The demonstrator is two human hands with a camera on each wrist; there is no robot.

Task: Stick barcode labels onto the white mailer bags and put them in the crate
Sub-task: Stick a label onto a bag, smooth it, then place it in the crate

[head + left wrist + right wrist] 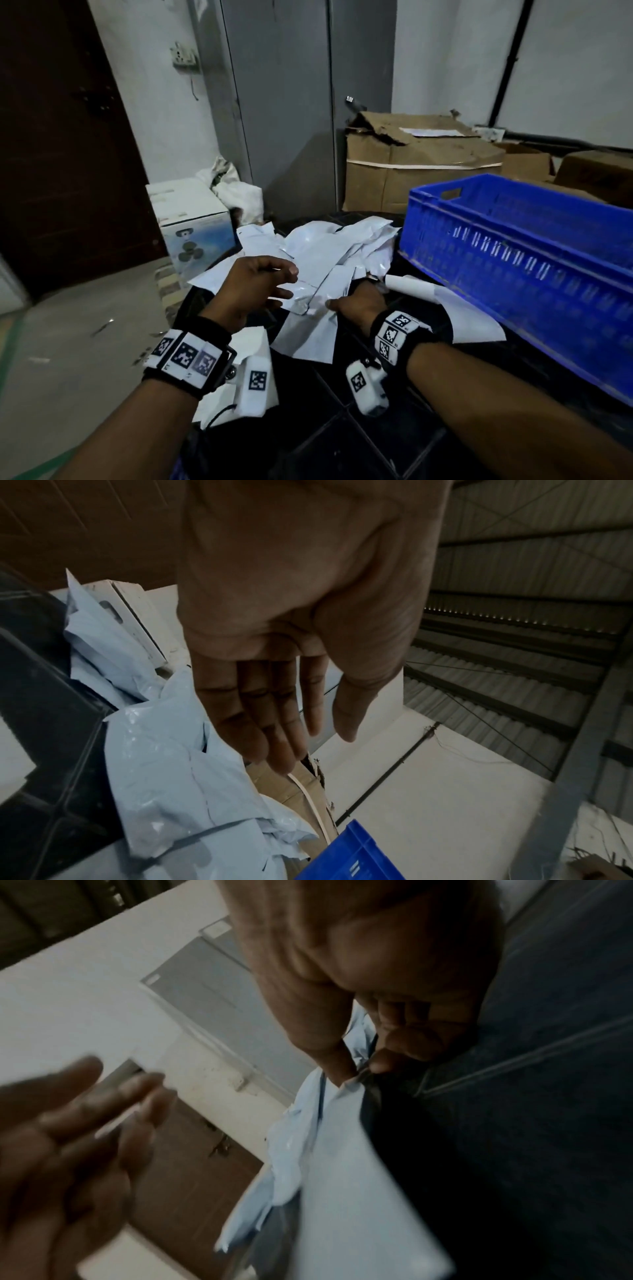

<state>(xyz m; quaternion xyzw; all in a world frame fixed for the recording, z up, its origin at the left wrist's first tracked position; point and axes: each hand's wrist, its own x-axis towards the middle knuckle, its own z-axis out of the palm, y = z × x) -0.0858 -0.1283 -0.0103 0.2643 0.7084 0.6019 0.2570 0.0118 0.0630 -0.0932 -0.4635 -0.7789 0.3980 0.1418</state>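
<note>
White plastic film is what both hands meet first. The right hand (359, 305) lies low on the black desk (370, 442), its thumb and fingers (387, 1064) pinching the edge of one white mailer bag (308, 329) from the heap. The left hand (255, 291) hovers just above the same bag, fingers straight and spread, holding nothing.

The pile of mailer bags (329, 250) is loose and overlapping, and the film looks slick, so a pull could drag two bags together or let the pinched edge slip free. I see no barcode label on either hand. A curled white sheet (411, 284) beside the right hand may be the label stock, though I cannot tell. If the bag goes to the blue crate (513, 253) at the right before a label is on it, the step is missed. A bag lifted while crumpled would likely take its label over a wrinkle, and the barcode may then sit creased. Bags overhanging the desk's near-left edge could also slide to the floor if the heap is disturbed.
</note>
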